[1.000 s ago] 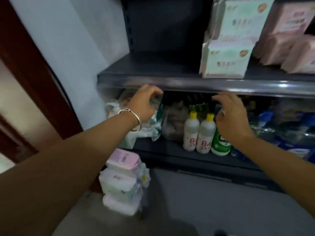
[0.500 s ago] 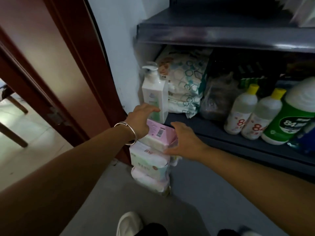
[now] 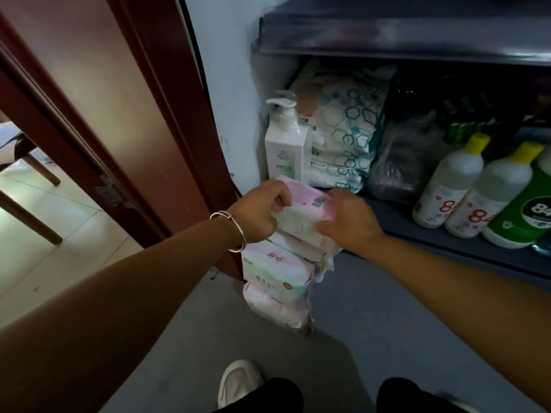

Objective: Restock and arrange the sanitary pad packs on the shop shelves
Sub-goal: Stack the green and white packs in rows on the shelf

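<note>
Head view, looking down at a shop's bottom shelf (image 3: 447,234): a person's left hand (image 3: 259,213) and right hand (image 3: 348,219) grasp opposite ends of a pink sanitary pad pack (image 3: 301,210), fingers curled round it. The pack sits at the top of a stack of pad packs (image 3: 277,281) standing on the grey floor (image 3: 372,338), just in front of the shelf's left end. Its long axis runs roughly left to right between the hands, barcode face turned upward. On the shelf stand a white pump bottle (image 3: 284,144), hexagon-patterned soft packs (image 3: 346,129), a dark plastic bag (image 3: 402,159), two yellow-capped white bottles (image 3: 447,186) and a green bottle (image 3: 518,216). A silver bangle (image 3: 235,231) circles the left wrist.
</note>
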